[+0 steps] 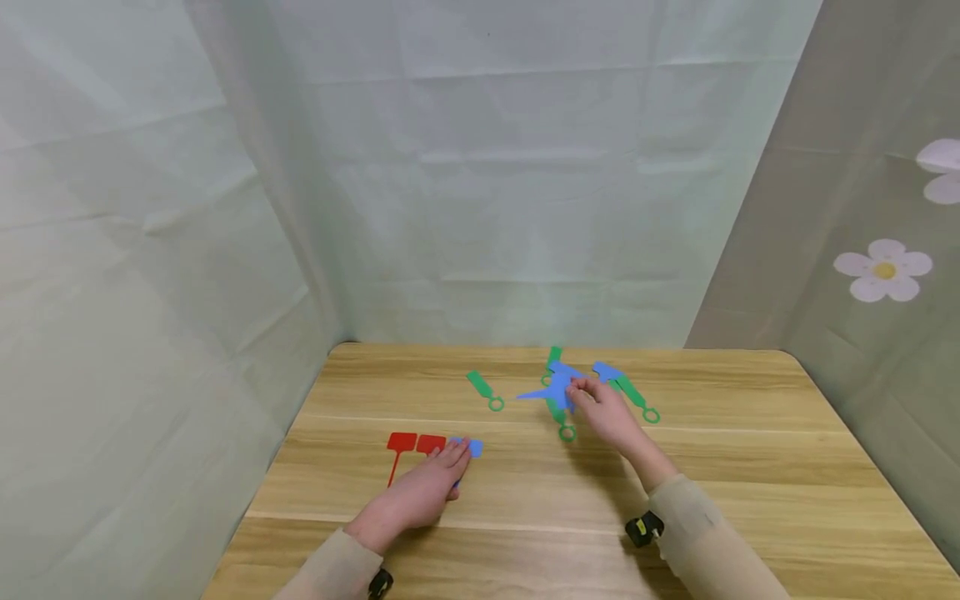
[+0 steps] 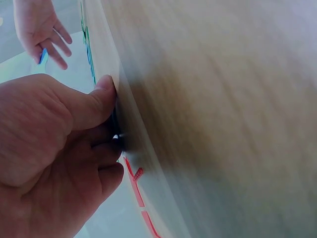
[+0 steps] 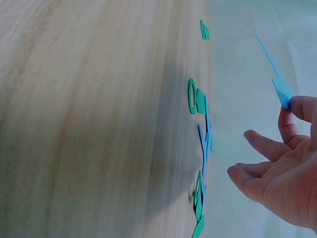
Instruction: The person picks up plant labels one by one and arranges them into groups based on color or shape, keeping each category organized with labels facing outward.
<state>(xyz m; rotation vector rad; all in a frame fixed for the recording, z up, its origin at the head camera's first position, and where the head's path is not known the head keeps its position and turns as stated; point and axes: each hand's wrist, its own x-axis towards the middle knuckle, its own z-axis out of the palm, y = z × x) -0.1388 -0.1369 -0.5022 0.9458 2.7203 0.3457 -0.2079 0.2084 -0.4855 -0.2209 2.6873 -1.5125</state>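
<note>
My right hand pinches a blue tag between thumb and index finger, above the table. In the right wrist view this tag points its thin tail up and left; the other fingers spread loosely. My left hand rests low on the table, its fingers lying over another blue tag and hiding its middle. Left of that lie two red tags in the same row, one partly covered by the hand. Seen from the left wrist, the thumb touches down at the tabletop.
Green tags with ring ends, such as one green tag, lie behind the hands. Several green and blue tags overlap below and around the right hand, including a blue tag. Pale cloth hangings stand around the wooden table.
</note>
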